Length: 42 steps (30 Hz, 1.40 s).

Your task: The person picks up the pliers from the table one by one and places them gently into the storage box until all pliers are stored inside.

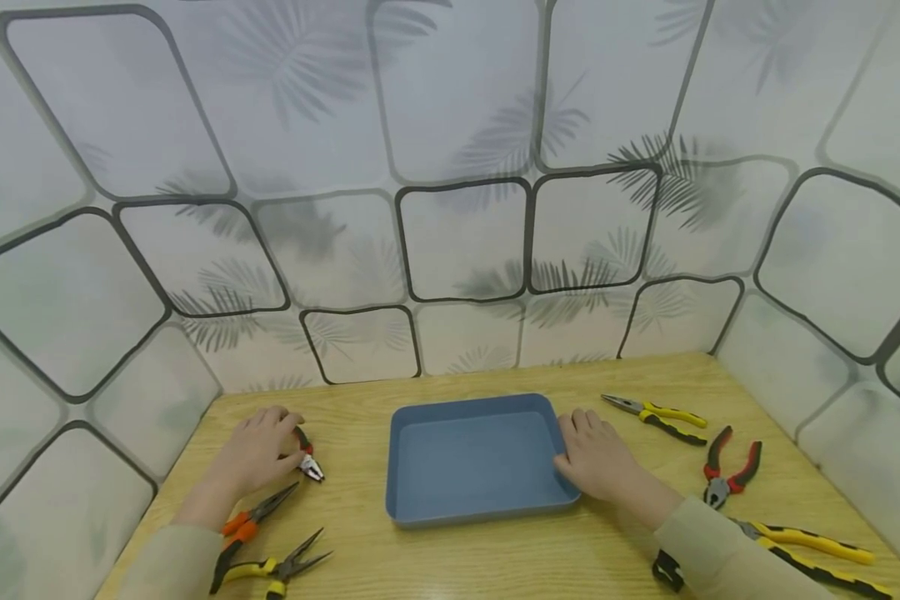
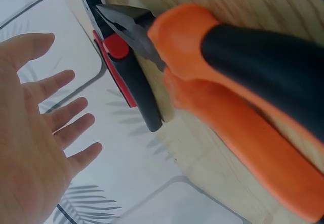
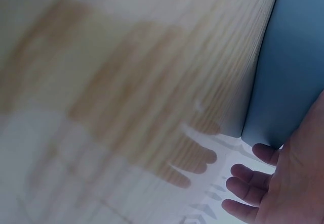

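Note:
My left hand (image 1: 258,450) is over the table's left side, just above small red-and-black pliers (image 1: 311,462) that it partly hides. In the left wrist view its fingers are spread, with nothing between them. Closer to me lie orange-and-black long-nose pliers (image 1: 253,518), large in the left wrist view, and yellow-and-black long-nose pliers (image 1: 277,568). A shallow blue-grey tray (image 1: 480,467) sits mid-table with nothing in it. Beside its right wall is my right hand (image 1: 592,454), fingers loosely bent, thumb at the rim; the right wrist view shows the hand against the tray's side (image 3: 288,57).
On the right lie yellow-and-black long-nose pliers (image 1: 656,414), red-and-black pliers (image 1: 720,483) with handles spread, and larger yellow-handled pliers (image 1: 810,542) partly behind my right sleeve (image 1: 708,542). Patterned panels (image 1: 465,242) enclose the wooden table (image 1: 360,417) at the back and both sides.

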{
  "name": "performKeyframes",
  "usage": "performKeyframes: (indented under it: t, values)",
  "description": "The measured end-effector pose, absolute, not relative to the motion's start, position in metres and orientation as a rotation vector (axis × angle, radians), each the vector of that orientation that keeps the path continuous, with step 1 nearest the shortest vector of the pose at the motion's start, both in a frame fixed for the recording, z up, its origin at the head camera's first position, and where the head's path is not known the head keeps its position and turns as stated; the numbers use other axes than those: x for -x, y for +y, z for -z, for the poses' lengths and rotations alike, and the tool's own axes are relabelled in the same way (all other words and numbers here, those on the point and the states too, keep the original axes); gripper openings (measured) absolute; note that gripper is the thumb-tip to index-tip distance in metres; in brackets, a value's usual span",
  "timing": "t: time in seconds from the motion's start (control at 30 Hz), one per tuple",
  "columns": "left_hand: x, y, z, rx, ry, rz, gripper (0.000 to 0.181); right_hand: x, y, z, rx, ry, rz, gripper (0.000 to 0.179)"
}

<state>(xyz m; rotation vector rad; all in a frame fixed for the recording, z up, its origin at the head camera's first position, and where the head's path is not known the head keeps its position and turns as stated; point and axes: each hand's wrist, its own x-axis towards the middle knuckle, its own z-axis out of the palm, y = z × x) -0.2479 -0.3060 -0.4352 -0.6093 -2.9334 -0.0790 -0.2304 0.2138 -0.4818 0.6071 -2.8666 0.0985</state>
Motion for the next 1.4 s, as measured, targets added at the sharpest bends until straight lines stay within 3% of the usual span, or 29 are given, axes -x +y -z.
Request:
performKeyframes:
  t: [0.37, 1.0, 1.4]
  values:
    - [0.253, -0.313, 0.434, 0.580, -2.956, 0.072, 0.049, 0.231, 0.215, 0.482, -0.601, -2.856, -0.099, 0.046]
    - [0.256, -0.315, 0.441, 0.618, -2.969, 0.087, 0.071, 0.227, 0.211, 0.474, -0.569, -2.939, -0.084, 0.044]
    - [0.266, -0.318, 0.448, 0.637, -2.978, 0.060, 0.075, 0.225, 0.210, 0.471, -0.571, -2.945, -0.094, 0.046]
